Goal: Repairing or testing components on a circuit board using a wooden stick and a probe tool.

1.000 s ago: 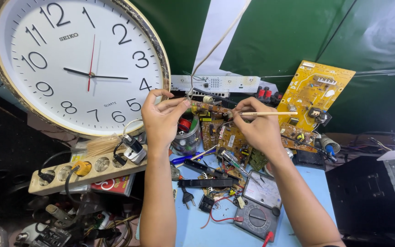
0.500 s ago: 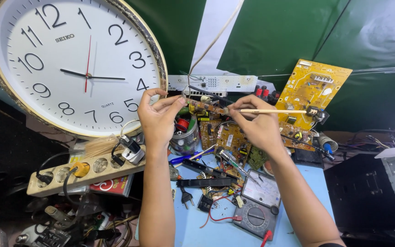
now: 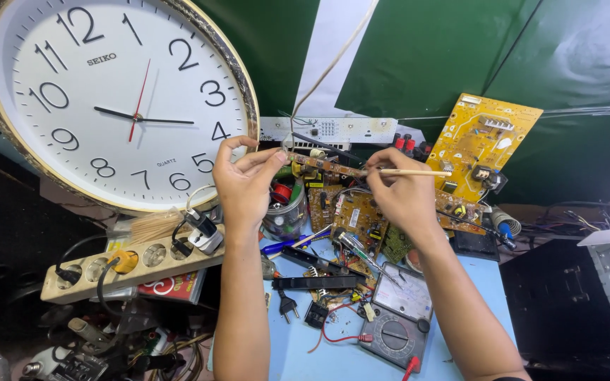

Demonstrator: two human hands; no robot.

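Observation:
My left hand (image 3: 243, 185) pinches the left end of a narrow brown circuit board strip (image 3: 327, 166) held up above the bench. My right hand (image 3: 402, 195) grips a thin wooden stick (image 3: 418, 172) that lies sideways, its tip at the strip's right part. Below the hands lie more brown circuit boards (image 3: 351, 212). A yellow circuit board (image 3: 480, 144) leans upright to the right, behind my right hand.
A large white wall clock (image 3: 111, 99) with a gold rim leans at the left. A beige power strip (image 3: 132, 266) with plugs lies below it. An analogue multimeter (image 3: 398, 317) with red leads rests on the blue bench (image 3: 319, 349). A black device case (image 3: 573, 296) stands at the right.
Both hands have stayed on the strip and the stick, shifting only slightly. The view has drifted a little.

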